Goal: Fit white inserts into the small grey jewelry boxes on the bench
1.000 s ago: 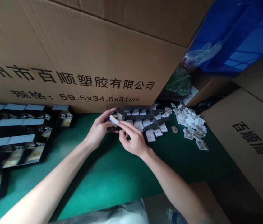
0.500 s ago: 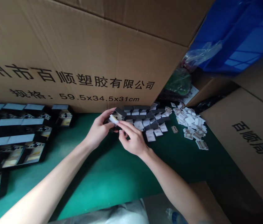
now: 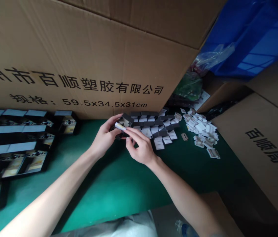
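Observation:
My left hand (image 3: 105, 136) is closed around a small black box (image 3: 125, 121) just above the far part of the table. A white insert (image 3: 120, 126) with a yellowish mark sits tilted at the box's near side. My right hand (image 3: 141, 146) has its fingertips on the right end of this insert, its thumb lower down beside the box. The undersides of both the box and the insert are hidden by my fingers. Right behind and beside my hands lie several dark boxes with white faces (image 3: 151, 125), packed close together.
A heap of small white plastic pieces (image 3: 201, 128) lies to the right, with one loose greyish piece (image 3: 184, 137) beside it. Rows of open black boxes (image 3: 25, 144) stand on the left of the green table (image 3: 109, 191). A large carton (image 3: 87, 49) walls off the back; another carton (image 3: 259, 141) stands right.
The white insert has tipped slightly at the black box, showing more of its yellowish mark. Both hands stay in nearly the same place.

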{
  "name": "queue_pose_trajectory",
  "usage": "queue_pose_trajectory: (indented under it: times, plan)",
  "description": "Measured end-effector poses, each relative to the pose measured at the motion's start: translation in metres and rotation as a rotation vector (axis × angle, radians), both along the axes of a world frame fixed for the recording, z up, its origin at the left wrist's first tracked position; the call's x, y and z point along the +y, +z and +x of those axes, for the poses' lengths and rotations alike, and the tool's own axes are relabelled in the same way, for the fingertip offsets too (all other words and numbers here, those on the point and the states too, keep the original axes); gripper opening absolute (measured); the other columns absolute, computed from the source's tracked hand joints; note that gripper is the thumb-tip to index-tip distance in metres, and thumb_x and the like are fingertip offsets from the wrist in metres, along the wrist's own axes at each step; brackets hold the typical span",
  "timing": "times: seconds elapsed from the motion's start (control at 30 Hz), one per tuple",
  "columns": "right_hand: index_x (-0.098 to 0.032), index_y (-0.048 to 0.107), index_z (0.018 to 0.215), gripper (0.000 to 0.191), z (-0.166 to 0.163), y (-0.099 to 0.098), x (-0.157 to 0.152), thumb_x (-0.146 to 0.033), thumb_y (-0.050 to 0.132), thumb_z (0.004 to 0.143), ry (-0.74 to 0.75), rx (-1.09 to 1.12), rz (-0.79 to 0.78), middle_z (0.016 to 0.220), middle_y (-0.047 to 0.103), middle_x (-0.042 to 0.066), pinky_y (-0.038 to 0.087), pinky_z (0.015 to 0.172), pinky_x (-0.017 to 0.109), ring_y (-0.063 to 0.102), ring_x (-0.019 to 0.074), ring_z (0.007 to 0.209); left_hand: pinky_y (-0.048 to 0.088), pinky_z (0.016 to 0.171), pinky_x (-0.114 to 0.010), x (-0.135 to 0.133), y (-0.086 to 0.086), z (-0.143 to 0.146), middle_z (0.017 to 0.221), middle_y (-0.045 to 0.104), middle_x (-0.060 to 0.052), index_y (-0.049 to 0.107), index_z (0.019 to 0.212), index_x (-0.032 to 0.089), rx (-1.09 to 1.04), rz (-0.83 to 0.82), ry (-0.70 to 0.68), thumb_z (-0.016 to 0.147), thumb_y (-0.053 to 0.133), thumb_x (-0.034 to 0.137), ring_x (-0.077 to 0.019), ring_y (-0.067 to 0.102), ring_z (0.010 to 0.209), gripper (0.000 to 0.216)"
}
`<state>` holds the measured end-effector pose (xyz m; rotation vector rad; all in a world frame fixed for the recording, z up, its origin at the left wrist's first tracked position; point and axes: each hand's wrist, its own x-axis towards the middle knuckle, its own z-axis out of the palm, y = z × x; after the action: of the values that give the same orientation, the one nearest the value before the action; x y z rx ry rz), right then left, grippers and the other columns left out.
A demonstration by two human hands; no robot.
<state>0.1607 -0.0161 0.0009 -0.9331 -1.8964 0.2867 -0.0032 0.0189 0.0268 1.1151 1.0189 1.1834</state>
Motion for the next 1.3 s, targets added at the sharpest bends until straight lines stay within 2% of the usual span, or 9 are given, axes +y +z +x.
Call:
queue_pose_trajectory:
  times: [0.1,0.17,0.37,0.53,0.77,0.93,1.17,1.3]
  plan:
    - [-0.023,0.064,0.134,0.039,-0.0013,0.0023,-0.0011,-0.019,0.049,0.098,-0.001,0.044,-0.068,0.131,0.069,0.011,0.064,0.062,0.022,0.075,0.0162,0.094,0.059,0.078,-0.033,0.0008,-0.0020,-0.0017,0.117,0.070,-0.006,0.067,0.133,0.025,0.014,0.026,-0.008,0.071,0.071,0.019,-0.0247,0.064,0.101,0.063]
    - [-0.022,0.066,0.131,0.036,-0.0019,0.0035,-0.0017,-0.020,0.049,0.099,0.002,0.074,-0.077,0.129,0.070,0.011,0.062,0.059,0.021,0.075,0.0150,0.089,0.059,0.078,-0.034,0.0010,-0.0022,-0.0025,0.117,0.070,-0.005,0.066,0.134,0.027,0.003,0.022,-0.021,0.071,0.070,0.018,-0.0235,0.064,0.099,0.064]
    - [-0.020,0.069,0.126,0.034,-0.0024,0.0049,-0.0029,-0.020,0.049,0.098,0.001,0.108,-0.043,0.124,0.072,0.012,0.062,0.058,0.022,0.074,0.0150,0.086,0.059,0.078,-0.034,0.0004,-0.0010,-0.0026,0.117,0.068,-0.005,0.066,0.134,0.026,-0.025,0.018,-0.035,0.070,0.069,0.015,-0.0225,0.063,0.096,0.065]
    - [-0.022,0.069,0.123,0.032,-0.0018,0.0064,-0.0042,-0.020,0.050,0.097,-0.028,0.113,-0.043,0.123,0.073,0.010,0.063,0.059,0.024,0.074,0.0134,0.076,0.060,0.078,-0.036,-0.0010,0.0002,-0.0026,0.121,0.068,-0.005,0.065,0.135,0.027,-0.053,0.010,-0.057,0.071,0.068,0.015,-0.0244,0.063,0.100,0.065]
    - [-0.020,0.069,0.124,0.033,-0.0017,0.0049,-0.0035,-0.018,0.051,0.096,-0.014,0.130,-0.054,0.125,0.072,0.011,0.063,0.058,0.021,0.074,0.0127,0.075,0.058,0.075,-0.031,-0.0004,0.0004,-0.0030,0.123,0.069,-0.006,0.065,0.135,0.026,-0.041,0.016,-0.062,0.071,0.068,0.015,-0.0230,0.063,0.099,0.065]
    - [-0.023,0.068,0.127,0.035,-0.0013,0.0045,-0.0033,-0.020,0.050,0.097,-0.022,0.101,-0.083,0.126,0.072,0.010,0.064,0.060,0.023,0.075,0.0142,0.079,0.059,0.077,-0.033,0.0005,-0.0013,-0.0021,0.122,0.068,-0.005,0.066,0.134,0.026,-0.048,0.017,-0.056,0.071,0.067,0.015,-0.0241,0.062,0.101,0.063]
    - [-0.023,0.068,0.126,0.033,-0.0004,0.0067,-0.0050,-0.022,0.052,0.097,0.020,0.144,-0.070,0.125,0.072,0.011,0.063,0.059,0.023,0.074,0.0130,0.074,0.061,0.073,-0.033,0.0001,0.0018,-0.0027,0.109,0.068,-0.004,0.067,0.132,0.026,-0.093,-0.021,-0.063,0.070,0.070,0.014,-0.0204,0.062,0.090,0.063]
    - [-0.022,0.069,0.125,0.032,-0.0004,0.0072,-0.0048,-0.026,0.051,0.099,-0.004,0.143,-0.108,0.123,0.072,0.012,0.062,0.057,0.023,0.074,0.0129,0.072,0.060,0.071,-0.030,0.0000,0.0038,-0.0036,0.113,0.070,-0.004,0.067,0.131,0.026,-0.125,-0.043,-0.077,0.067,0.069,0.013,-0.0197,0.064,0.087,0.066]
